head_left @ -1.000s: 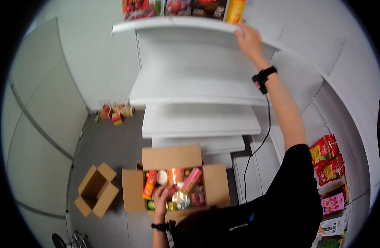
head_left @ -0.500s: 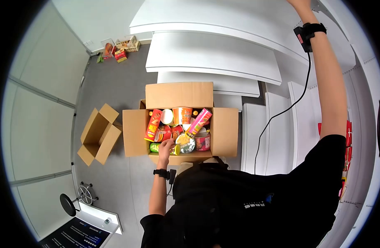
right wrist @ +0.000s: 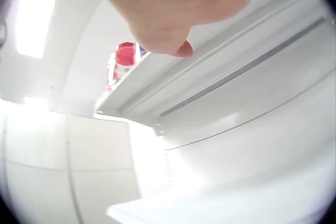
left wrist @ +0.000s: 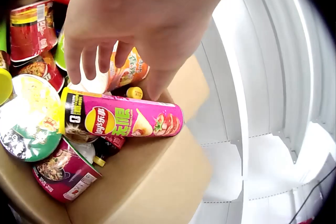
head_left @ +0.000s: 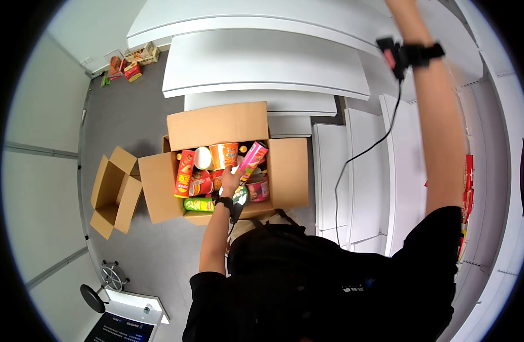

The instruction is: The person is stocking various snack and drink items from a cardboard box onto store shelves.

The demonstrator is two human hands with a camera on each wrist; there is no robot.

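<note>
Left hand [left wrist: 136,29] is reaching into the carton [head_left: 290,171], fingers apart, loosely bent. Pink canister [left wrist: 123,116] is lying right by its thumb; can't tell if touching. Orange tub [left wrist: 131,69] is sitting just beyond its fingers. Right hand [right wrist: 173,8] is reaching up by a white shelf [right wrist: 123,98]; can't tell finger state.

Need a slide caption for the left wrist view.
Left hand reaching over a pink Lay's canister among noodle cups in an open cardboard box.

Shop with white display shelves [head_left: 262,62]
</note>
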